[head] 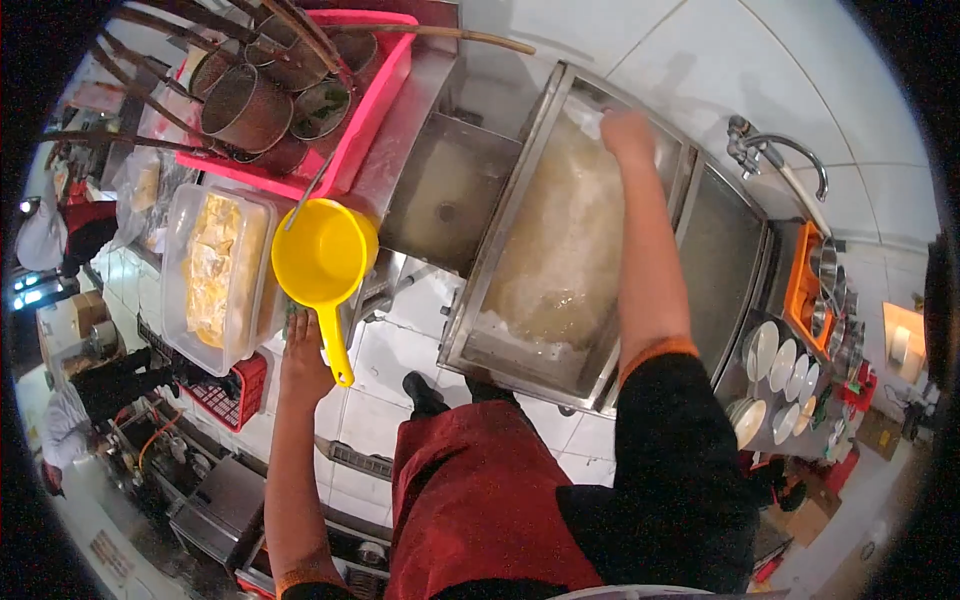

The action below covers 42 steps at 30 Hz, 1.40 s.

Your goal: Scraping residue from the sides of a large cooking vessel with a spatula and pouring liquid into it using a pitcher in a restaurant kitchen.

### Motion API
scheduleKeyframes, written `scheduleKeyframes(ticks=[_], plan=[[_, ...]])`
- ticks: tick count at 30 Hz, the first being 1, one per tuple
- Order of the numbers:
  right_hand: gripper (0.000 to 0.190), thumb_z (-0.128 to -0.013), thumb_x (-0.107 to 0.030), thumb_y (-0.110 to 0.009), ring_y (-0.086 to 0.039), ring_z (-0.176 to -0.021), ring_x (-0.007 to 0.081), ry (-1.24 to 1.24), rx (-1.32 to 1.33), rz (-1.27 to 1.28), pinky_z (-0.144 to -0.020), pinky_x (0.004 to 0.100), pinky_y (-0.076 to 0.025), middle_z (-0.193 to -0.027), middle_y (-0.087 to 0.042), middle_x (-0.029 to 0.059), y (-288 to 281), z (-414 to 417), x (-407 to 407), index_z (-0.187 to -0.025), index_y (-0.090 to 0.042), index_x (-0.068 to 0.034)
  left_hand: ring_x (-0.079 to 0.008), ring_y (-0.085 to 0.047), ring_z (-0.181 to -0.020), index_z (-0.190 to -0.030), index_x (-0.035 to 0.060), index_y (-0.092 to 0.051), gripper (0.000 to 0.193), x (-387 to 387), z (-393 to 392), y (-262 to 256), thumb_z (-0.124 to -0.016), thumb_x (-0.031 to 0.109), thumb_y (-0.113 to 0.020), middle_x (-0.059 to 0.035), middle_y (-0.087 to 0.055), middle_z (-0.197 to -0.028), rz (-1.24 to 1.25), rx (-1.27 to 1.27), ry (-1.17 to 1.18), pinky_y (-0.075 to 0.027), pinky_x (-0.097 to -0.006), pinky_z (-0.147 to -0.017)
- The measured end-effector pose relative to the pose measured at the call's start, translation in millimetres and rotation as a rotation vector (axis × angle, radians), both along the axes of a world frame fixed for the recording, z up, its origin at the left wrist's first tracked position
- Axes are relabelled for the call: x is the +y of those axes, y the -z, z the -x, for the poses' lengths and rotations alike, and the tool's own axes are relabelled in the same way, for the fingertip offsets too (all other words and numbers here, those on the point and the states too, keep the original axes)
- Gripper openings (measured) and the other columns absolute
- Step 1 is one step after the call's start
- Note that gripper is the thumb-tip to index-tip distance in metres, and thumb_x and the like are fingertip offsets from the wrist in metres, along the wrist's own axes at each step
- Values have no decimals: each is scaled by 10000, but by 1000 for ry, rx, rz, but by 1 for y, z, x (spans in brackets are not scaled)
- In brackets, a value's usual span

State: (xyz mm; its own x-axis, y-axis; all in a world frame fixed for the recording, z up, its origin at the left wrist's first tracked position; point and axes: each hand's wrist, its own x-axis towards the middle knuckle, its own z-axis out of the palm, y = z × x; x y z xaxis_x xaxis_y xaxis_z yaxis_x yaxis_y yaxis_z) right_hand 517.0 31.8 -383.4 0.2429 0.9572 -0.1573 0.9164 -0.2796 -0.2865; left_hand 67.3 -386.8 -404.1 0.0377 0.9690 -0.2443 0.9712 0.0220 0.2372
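My right hand [628, 138] reaches over the far end of a steel vat [517, 300] of cloudy, foamy liquid. Its fingers are curled at a white patch by the vat's far edge; whether they hold something I cannot tell. On the left, my left hand [306, 360] lies with fingers extended beside the handle of a yellow plastic dipper [324, 255], near the counter's edge; whether it touches the dipper is unclear. The dipper stands next to a clear plastic tub [174, 300] holding yellow, flour-dusted sheets [214, 270]. A thin metal rod [309, 191] crosses the dipper's rim.
A pink tray [375, 105] with long-handled wire noodle baskets [247, 109] stands at upper left. Beside the vat are a steel sink [446, 187] and a second basin [724, 247]. A faucet [780, 146], orange rack [799, 285] and bowls [763, 349] are right. People work far left.
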Motion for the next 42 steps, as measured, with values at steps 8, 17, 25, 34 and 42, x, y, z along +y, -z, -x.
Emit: scheduleKeyframes(ticks=[8, 17, 25, 34, 42], plan=[[492, -920, -425, -528, -603, -1144, 397, -96, -81, 157, -970, 454, -479, -1204, -635, 243, 24, -29, 14, -1065, -704, 11, -508, -326, -1365, -1430, -77, -330, 799, 8, -9, -7, -762, 166, -695, -315, -394, -1441, 42, 7, 4, -259, -526, -1162], [540, -896, -435, -554, -576, -1193, 392, -79, -288, 197, -988, 449, -474, -1258, -604, 253, -62, -95, -47, -1176, -651, 16, -476, -312, -1388, -1451, -73, -308, 820, -3, -5, 0, -779, 194, -694, -312, -370, -1464, 76, 155, -16, -254, -487, -1174], [565, -876, -465, -598, -594, -1150, 418, 157, -107, 104, -986, 475, -464, -1184, -625, 295, -35, -122, -41, -1080, -675, 56, -500, -320, -1369, -1449, -67, -313, 781, 2, -1, 4, -789, 149, -670, -315, -370, -1459, 41, 84, -27, -264, -512, -1161], [486, -877, -409, -612, -611, -1133, 403, 69, -276, 49, -953, 471, -483, -1163, -652, 254, -25, -119, -33, -1094, -687, 19, -489, -289, -1394, -1464, -55, -307, 805, 3, -1, 3, -776, 139, -678, -305, -344, -1483, 108, 83, -36, -246, -482, -1180], [549, -865, -423, -596, -594, -1154, 411, 85, -218, 25, -974, 471, -470, -1184, -629, 287, -24, -126, -33, -1116, -666, 61, -498, -289, -1392, -1464, -47, -313, 799, -1, -2, 3, -775, 130, -677, -304, -347, -1481, 148, 115, -45, -264, -489, -1169]])
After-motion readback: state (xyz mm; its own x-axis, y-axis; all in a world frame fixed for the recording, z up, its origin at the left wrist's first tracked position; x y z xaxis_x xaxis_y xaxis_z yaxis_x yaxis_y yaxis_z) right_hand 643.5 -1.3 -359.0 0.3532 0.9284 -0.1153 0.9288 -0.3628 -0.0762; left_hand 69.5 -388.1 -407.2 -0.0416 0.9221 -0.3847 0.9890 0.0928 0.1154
